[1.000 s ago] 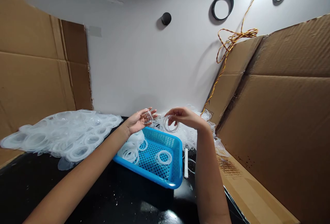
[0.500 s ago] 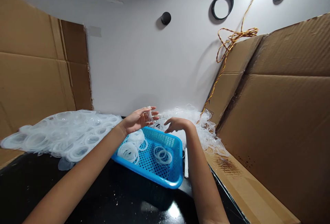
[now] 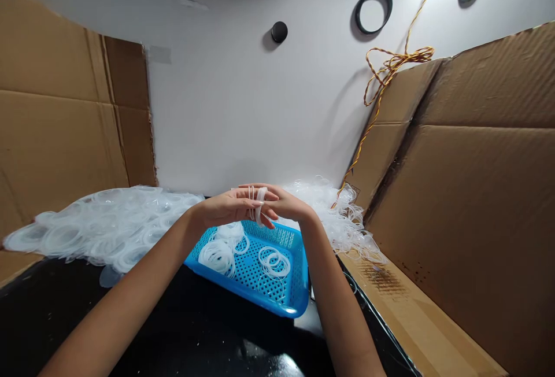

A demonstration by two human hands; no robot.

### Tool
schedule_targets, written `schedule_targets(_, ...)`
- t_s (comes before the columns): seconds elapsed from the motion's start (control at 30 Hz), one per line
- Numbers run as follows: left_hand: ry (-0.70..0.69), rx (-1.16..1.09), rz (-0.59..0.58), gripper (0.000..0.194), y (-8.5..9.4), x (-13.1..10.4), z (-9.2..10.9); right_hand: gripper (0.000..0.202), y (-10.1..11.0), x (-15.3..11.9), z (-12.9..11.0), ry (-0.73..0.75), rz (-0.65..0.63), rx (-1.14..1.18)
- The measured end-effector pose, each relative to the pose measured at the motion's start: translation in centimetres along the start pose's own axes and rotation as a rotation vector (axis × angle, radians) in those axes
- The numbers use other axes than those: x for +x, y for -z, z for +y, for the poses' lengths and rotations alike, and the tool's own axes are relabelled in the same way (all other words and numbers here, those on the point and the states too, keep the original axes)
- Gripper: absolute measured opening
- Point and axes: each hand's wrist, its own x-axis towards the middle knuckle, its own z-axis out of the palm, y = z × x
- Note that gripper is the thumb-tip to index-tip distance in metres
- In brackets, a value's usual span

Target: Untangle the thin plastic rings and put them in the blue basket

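Note:
Several translucent white rings (image 3: pixel 261 206) circle the fingers of my left hand (image 3: pixel 228 206), which are partly bent with their tips pointing right. Against them from the right comes my right hand (image 3: pixel 288 202). Its fingers reach behind the left hand and are mostly hidden, so whether they grip a ring does not show. Both hands are above the far side of a blue perforated basket (image 3: pixel 245 291). Inside the basket, a thick bunch of rings (image 3: pixel 217 257) lies at the left and a smaller loose bunch of rings (image 3: pixel 274 262) at the right.
A wide heap of larger translucent rings (image 3: pixel 113 224) covers the left of the black table (image 3: pixel 173 331). Another tangled heap of rings (image 3: pixel 342 221) lies behind on the right. Cardboard panels (image 3: pixel 468 192) flank both sides, and a twisted yellow cord (image 3: pixel 359 146) hangs down the right.
My right hand has moved left and up to meet my left hand, its fingers passing behind it. The left hand has turned slightly, and the rings on its fingers show more spread out.

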Motion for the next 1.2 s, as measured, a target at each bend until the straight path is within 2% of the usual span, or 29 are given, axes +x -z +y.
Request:
schedule_targets(0.1, -0.002, 0.091, -0.037, 0.026, -0.1, -0.3, 0.3, 0.028, -0.2, 0.1, -0.3, 0.014, 0.068, -0.012)
schedule_targets(0.3, -0.034, 0.269, 0.117, 0.019, 0.0, -0.7, 1.1, 0.026, 0.7, -1.0, -1.9, 0.155, 0.275, 0.087)
schedule_targets(0.4, -0.056, 0.303, 0.16, 0.021, 0.0, -0.9, 1.4, 0.037, 1.1, -1.8, -2.3, 0.177, 0.15, 0.206)
schedule_targets(0.53, -0.072, 0.311, 0.148, 0.026, 0.0, -1.3, 1.6, 0.05, 1.1, -2.3, -2.3, 0.207, -0.053, 0.393)
schedule_targets(0.63, -0.082, 0.333, 0.121, 0.028, 0.0, -1.7, 1.9, 0.045, 0.8, -2.2, -2.3, 0.221, -0.139, 0.533)
schedule_targets(0.73, -0.088, 0.363, 0.1, 0.025, 0.0, -2.2, 2.2, 0.042, 0.5, -2.1, -2.5, 0.185, -0.16, 0.572)
schedule_targets(0.9, -0.101, 0.397, 0.093, 0.022, -0.3, -2.8, 2.9, 0.05, 0.4, -2.4, -3.0, 0.196, -0.14, 0.464)
schedule_targets(1.07, -0.063, 0.524, 0.065, 0.027, -1.5, -3.2, 3.6, 0.044, 0.2, -3.1, -3.9, 0.206, -0.177, 0.407)
schedule_targets(1.2, -0.015, 0.63, 0.034, 0.018, -2.4, -3.3, 4.2, 0.04, -0.2, -3.5, -4.9, 0.189, -0.195, 0.398)
